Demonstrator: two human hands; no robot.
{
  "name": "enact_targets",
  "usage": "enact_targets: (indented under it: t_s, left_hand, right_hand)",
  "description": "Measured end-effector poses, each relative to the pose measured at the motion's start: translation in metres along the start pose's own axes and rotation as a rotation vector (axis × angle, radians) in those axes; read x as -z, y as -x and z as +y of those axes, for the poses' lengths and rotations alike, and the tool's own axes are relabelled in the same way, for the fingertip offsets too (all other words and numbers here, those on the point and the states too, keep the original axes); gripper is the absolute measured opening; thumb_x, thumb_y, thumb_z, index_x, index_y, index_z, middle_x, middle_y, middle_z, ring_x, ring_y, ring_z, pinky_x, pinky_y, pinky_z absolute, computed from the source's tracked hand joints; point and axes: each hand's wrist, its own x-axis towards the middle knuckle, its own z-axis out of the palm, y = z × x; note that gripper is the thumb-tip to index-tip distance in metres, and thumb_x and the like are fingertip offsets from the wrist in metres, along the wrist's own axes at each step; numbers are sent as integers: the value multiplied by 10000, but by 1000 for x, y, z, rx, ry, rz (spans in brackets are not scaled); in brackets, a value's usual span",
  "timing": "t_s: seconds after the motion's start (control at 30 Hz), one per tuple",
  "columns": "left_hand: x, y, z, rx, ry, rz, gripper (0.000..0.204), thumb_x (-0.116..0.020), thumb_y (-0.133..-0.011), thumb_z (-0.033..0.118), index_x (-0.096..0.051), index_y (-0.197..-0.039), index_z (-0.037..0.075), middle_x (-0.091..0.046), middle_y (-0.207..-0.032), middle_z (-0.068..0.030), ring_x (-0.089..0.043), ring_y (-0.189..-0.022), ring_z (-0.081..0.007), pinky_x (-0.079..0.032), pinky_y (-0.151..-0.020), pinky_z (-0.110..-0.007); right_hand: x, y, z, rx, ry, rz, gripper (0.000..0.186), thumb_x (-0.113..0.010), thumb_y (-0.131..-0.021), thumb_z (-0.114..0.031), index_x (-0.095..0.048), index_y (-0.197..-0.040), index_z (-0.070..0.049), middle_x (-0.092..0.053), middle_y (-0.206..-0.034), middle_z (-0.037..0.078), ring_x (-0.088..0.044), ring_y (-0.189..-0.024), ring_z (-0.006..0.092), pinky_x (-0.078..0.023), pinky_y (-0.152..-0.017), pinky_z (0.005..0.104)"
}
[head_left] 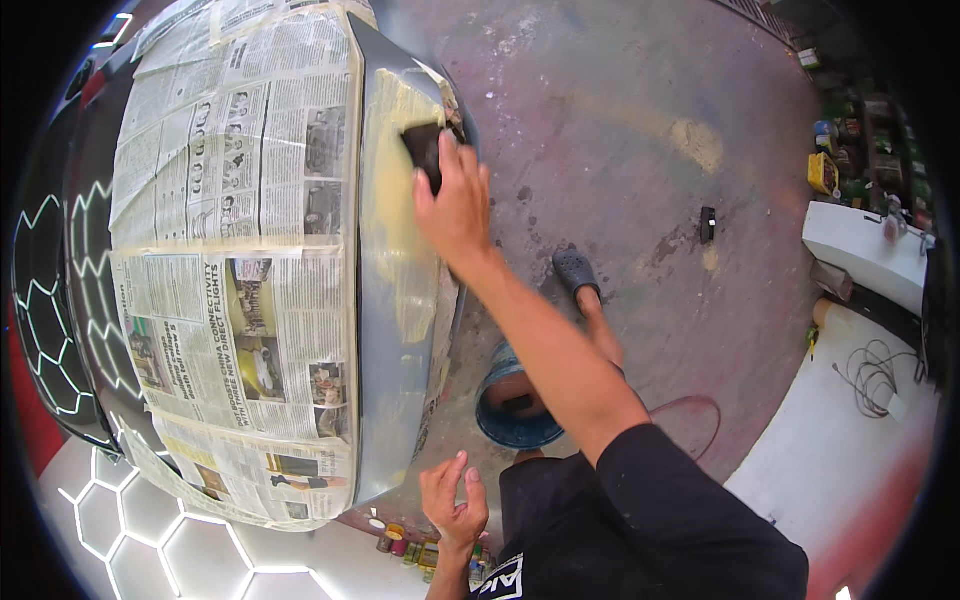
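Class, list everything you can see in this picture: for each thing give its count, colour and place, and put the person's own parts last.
car body panel: one, grey, left of centre
newspaper masking: several sheets, white, taped over the car
sanding block: one, black, on the pale filler patch
bucket: one, blue, on the floor
clog: one, dark, on the person's foot
small cans: a few, mixed colours, bottom centre
cable: one, dark, right
right hand: on the sanding block
left hand: free, loosely curled

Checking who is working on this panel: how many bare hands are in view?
2. The right hand presses a dark sanding block on the grey car panel; the left hand hangs free below the panel's lower edge. No other hands show.
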Motion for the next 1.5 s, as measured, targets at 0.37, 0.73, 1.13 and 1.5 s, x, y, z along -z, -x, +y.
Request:
enact_targets:
  t_s: [0.37,0.73,1.13,1.5]
  left_hand:
    - [2,1,6,-38,27,31,365,-743,-885,-32,-758,-1247,15,-734,-1056,-156,-651,-918,-323,-533,-822,-405]
    - [9,33,-6,-44,32,51,384,-745,-884,-40,-753,-1263,22,-733,-1063,-149,-651,-921,-318,-535,-821,-407]
    - [-3,-75,-26,-395,-278,108,498,-697,-920,-61,-658,-1412,5,-698,-1220,-167,-653,-1054,-364,-517,-933,-454]
    - [-101,-308,-24,-462,-789,60,846,-594,-1069,490,-324,-1678,-30,-293,-1765,-209,-219,-1658,-377,-150,-1348,-510]
  right_hand:
    - [13,118,-10,66,-99,-64,672,-731,-958,-120,-491,-1551,85,-620,-1329,254,-574,-1160,432,-447,-1063,533]
    - [6,152,-20,115,-110,-45,611,-700,-986,-140,-513,-1523,84,-613,-1302,241,-576,-1157,428,-428,-1063,561]
    - [35,187,-3,109,-109,-163,719,-765,-943,-104,-471,-1579,57,-608,-1341,237,-570,-1190,400,-453,-1061,495]
    - [157,140,71,-451,-309,-267,621,-717,-1039,-156,-489,-1581,45,-631,-1312,169,-646,-1190,264,-516,-1022,365]
